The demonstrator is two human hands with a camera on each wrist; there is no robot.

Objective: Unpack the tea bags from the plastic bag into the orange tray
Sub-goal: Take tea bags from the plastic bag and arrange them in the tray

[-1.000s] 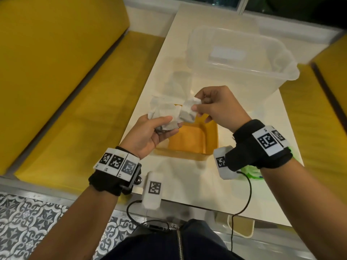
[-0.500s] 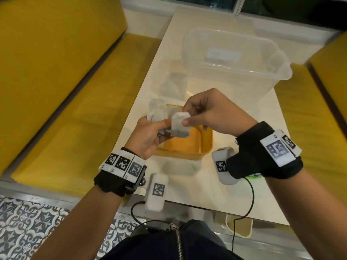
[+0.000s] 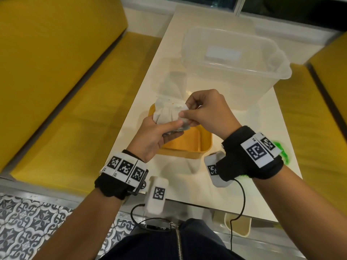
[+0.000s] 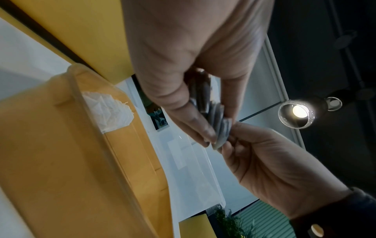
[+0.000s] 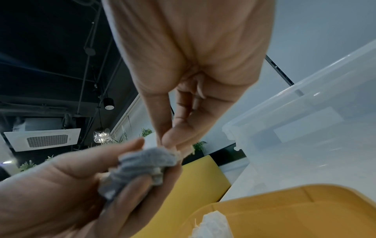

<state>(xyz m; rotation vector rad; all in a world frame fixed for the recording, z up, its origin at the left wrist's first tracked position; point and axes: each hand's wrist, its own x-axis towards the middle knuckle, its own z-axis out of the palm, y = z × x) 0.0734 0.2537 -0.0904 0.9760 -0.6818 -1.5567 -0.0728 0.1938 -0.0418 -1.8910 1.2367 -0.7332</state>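
My left hand [image 3: 174, 128] grips a crumpled clear plastic bag of white tea bags [image 3: 166, 113] just above the orange tray [image 3: 187, 145]. From the right, my right hand [image 3: 183, 115] pinches a tea bag at the bundle's right edge between thumb and forefinger. The left wrist view shows the left fingers [image 4: 205, 128] round grey packets, with the tray [image 4: 61, 161] below and one white tea bag [image 4: 109, 112] lying in it. The right wrist view shows the pinch [image 5: 173, 145] on the bundle [image 5: 142, 162] and the tea bag [image 5: 211, 225] in the tray [image 5: 295, 206].
A large clear plastic bin [image 3: 234, 62] stands on the white table [image 3: 187, 184] right behind the tray. Something green [image 3: 281, 149] lies on the table under my right wrist. Yellow benches [image 3: 65, 109] flank the narrow table on both sides.
Half a second ago my right hand held a single tea bag out in front of the bundle. Now its fingertips are back at the bundle's right edge. The left hand has stayed over the tray.
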